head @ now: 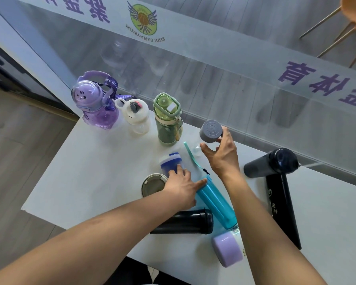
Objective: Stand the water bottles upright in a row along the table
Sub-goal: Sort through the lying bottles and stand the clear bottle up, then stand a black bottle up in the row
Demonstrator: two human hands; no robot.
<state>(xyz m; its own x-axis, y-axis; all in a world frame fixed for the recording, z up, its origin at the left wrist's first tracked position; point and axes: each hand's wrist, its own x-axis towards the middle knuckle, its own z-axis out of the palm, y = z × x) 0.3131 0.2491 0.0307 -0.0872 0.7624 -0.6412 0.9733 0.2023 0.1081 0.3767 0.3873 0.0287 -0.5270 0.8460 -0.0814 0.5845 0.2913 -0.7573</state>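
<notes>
White table (95,182), set against glass partition (224,83) w/ purple lettering and a round logo.

Upright, in row along far edge, L to R: purple cat-face bottle (95,101) w/ strap; white bottle (135,116) just beside it; green bottle (168,120).

Next in row: grey-capped clear bottle (211,131), upright, held at the cap. Right hand (222,155) wraps cap from the near side, thumb and fingers pinching it. Body mostly transparent, hard to make out.

Lying down: teal bottle (216,202) diagonal at centre, its teal strap (190,156) trailing toward the row. Dark grey bottle (269,163) on its side at R, near partition. Long black bottle (282,210) beside it, running toward near edge. Black tumbler (185,222) on its side at near edge, touching teal bottle. Lilac bottle (227,248) at near edge, only its end visible.

Blue bottle (172,164) at centre, tilted or flat, cannot tell. Left hand (182,188) rests on it, fingers spread over its side, not closed around it.

Beige round lid (153,185) just left of left hand; upright or flat unclear.
</notes>
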